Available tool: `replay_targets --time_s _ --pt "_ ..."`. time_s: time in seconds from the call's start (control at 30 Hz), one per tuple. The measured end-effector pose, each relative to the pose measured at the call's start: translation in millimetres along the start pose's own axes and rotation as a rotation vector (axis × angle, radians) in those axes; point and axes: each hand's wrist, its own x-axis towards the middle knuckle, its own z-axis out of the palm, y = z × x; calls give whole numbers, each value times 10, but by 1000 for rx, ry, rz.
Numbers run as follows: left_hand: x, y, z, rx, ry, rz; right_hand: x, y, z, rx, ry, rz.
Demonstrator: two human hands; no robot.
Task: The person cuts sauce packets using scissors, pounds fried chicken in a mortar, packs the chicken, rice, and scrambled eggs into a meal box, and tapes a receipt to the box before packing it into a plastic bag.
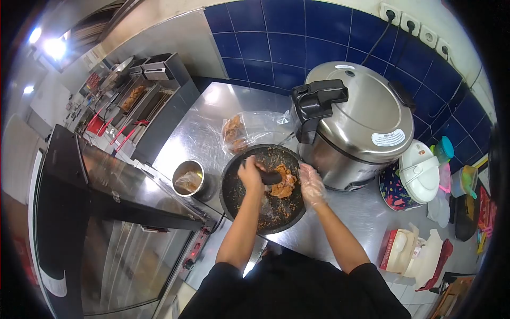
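Head view: our left hand (251, 173) clutches a dark pestle (272, 178) by ragged orange-brown food (287, 188) in the round, crumb-flecked mortar (229, 187); plastic-gloved right hand (312, 186) at its rim, grip unclear; shiny steel tabletop (342, 228), blue tiles (284, 45).

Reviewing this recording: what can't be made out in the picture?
Head view:
- Upper end of the dark pestle: covered by the left hand.
- Mortar rim behind the right hand: hidden by it.
- Label on the steel cooker: print too small.

A steel counter (175, 141) bears mortar (234, 191), cup (211, 187), bag (263, 126), cooker (348, 130).
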Motion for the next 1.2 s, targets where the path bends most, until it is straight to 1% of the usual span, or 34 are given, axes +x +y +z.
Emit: replay_targets --time_s 0.03,0.07,0.1,0.13,0.17,0.2,0.27,0.3,0.33,0.4,0.43,0.47,0.53,0.6,0.7,0.77,0.8,0.87,0.9,0.97,1.0,1.07,1.1,1.13,1.2 --pt "-47 172 -73 -62 3 2 54 -11 -16 38 -61 11" --pt "-115 337 -156 -123 11 2 77 -23 -45 38 -70 11" --pt "-215 471 -267 -173 6 40 107 -144 -128 -54 -158 -12" --pt "-362 677 -346 -258 33 -38 153 -285 -194 -145 -245 -38" --pt "-471 789 -470 -268 43 -18 187 -409 -229 -216 -331 22" --pt "-588 865 -598 -279 52 2 243 -587 -272 -221 -342 13" --pt "-865 997 -826 -298 103 5 318 -962 -277 -381 -614 -303" --pt "-986 1012 -949 -309 143 2 295 -1088 -210 -567 -717 -310" --pt "-1093 997 -1083 -313 151 8 305 -1166 -111 -567 -725 -317" --pt "-1298 951 -1325 -300 211 -3 341 -1284 58 -932 -967 -377" --pt "-1388 933 -1415 -306 219 5 348 -1263 138 -1013 -982 -449" --pt "-1476 916 -1495 -320 263 1 375 -1257 177 -1016 -987 -462" --pt "-1604 910 -1658 -346 321 7 438 -1325 240 -1171 -1097 -463" --pt "-1717 888 -1781 -315 376 -14 404 -1274 239 -1170 -1095 -503" --pt "-1796 886 -1933 -358 384 -26 367 -1240 261 -1180 -1066 -494" --pt "-1822 884 -2015 -378 378 -34 341 -1317 222 -1081 -1052 -321" --pt "-1826 884 -2047 -360 368 -46 345 -1276 199 -1092 -1051 -320" --pt "-1832 907 -2095 -350 350 -65 388 -1088 150 -855 -906 -175" --pt "-1845 936 -2102 -346 328 -66 427 -1019 120 -867 -901 -174" --pt "-1847 957 -2122 -358 304 -74 512 -881 74 -160 -945 313" --pt "-1841 959 -2139 -390 289 -78 499 -796 76 -173 -938 314" --pt "-1823 942 -2160 -431 272 -92 411 -633 42 202 -831 522" --pt "-1811 930 -2170 -426 253 -104 340 -704 38 17 -846 429" --pt "-1803 923 -2180 -416 234 -115 283 -760 52 12 -840 434" --pt "-1793 923 -2180 -402 223 -124 212 -830 81 -278 -828 263"
